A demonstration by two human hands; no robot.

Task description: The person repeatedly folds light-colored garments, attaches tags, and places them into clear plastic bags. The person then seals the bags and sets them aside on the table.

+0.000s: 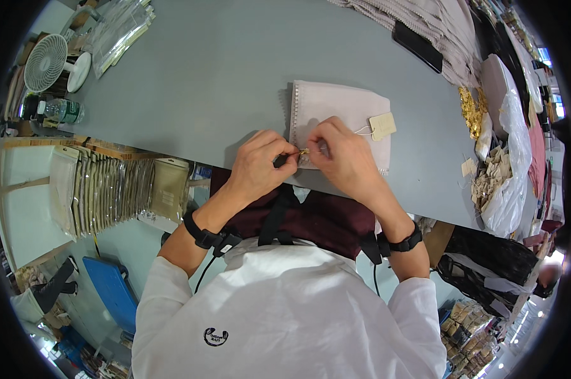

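Observation:
A folded pale pink cloth [337, 102] with a decorative openwork edge lies on the grey table before me. At its near left corner, my left hand [264, 158] pinches a small gold-coloured piece [304, 151], perhaps a pin, between thumb and forefinger. My right hand [340, 154] meets it from the other side, its fingertips closed on the same piece and partly hiding it. A cream paper tag [383, 126] rests on the cloth's right side, with a white string loop running toward my right hand.
Right, a black phone [417, 46] rests against stacked cloths [422, 19]. Gold-coloured bits [472, 111] and a heap of tags [491, 177] lie near a plastic bag [510, 166]. Left are a white fan [46, 62], a bottle [63, 111] and packaged cloths [110, 189] below table height.

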